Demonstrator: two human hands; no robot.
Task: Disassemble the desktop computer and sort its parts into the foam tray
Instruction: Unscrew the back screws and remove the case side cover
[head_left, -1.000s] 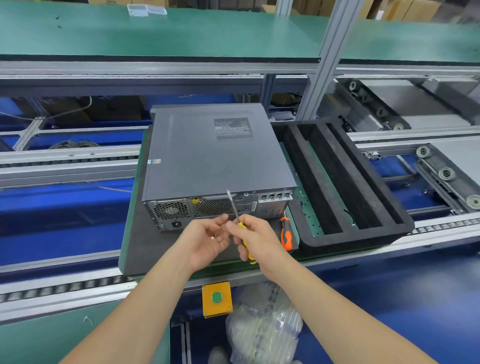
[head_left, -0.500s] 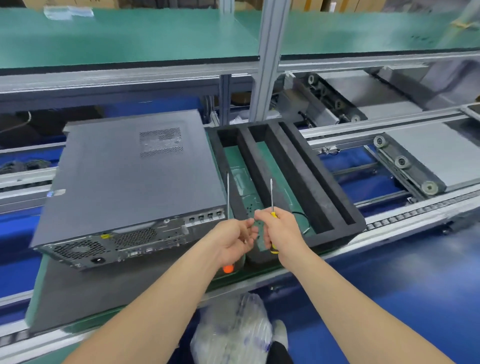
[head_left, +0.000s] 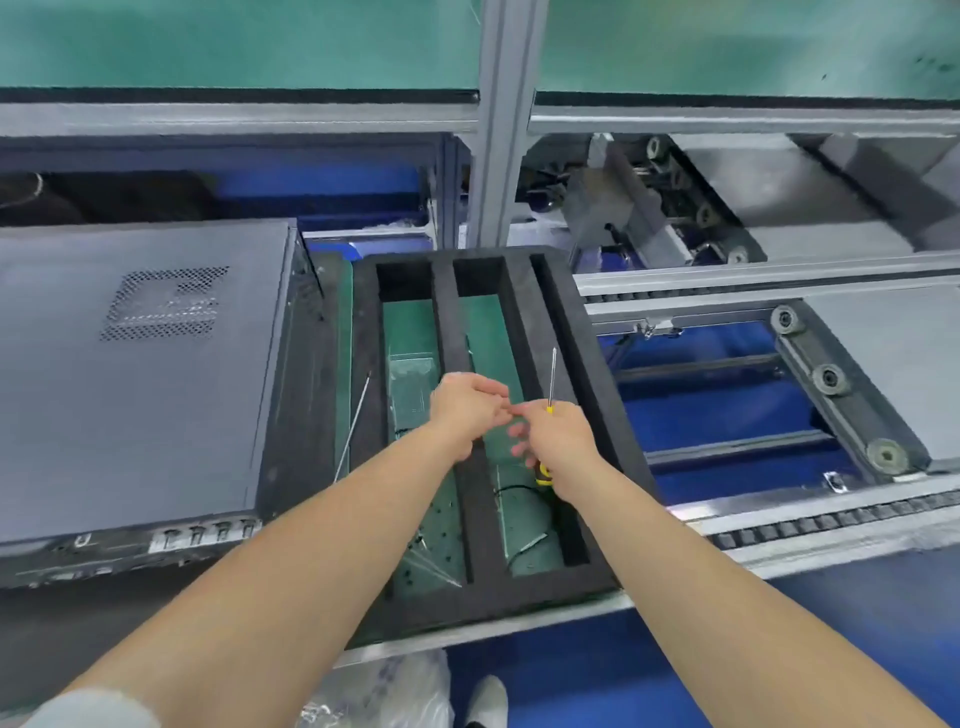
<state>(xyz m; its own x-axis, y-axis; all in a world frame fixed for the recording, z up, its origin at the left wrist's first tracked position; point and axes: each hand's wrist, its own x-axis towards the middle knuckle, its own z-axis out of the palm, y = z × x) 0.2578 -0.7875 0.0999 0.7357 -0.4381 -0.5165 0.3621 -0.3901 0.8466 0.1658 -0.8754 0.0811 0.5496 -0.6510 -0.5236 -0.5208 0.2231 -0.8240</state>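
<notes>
My right hand (head_left: 558, 441) grips a yellow-handled screwdriver (head_left: 551, 379), shaft pointing up, over the black foam tray (head_left: 467, 253) at the frame's centre. My left hand (head_left: 465, 408) curls beside it, fingertips meeting; I cannot tell if it holds anything. The tray's 3 long slots hold clear plastic (head_left: 413, 384) and a thin black wire (head_left: 511, 488). The computer (head_left: 130, 389) lies flat and closed at the left, just beside the tray.

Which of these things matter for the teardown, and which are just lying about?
In the job: desktop computer, foam tray, yellow screwdriver gripped by the right hand, left hand beside it, second screwdriver left of the tray.
Lying about: plastic bag, conveyor rollers, shoe.
</notes>
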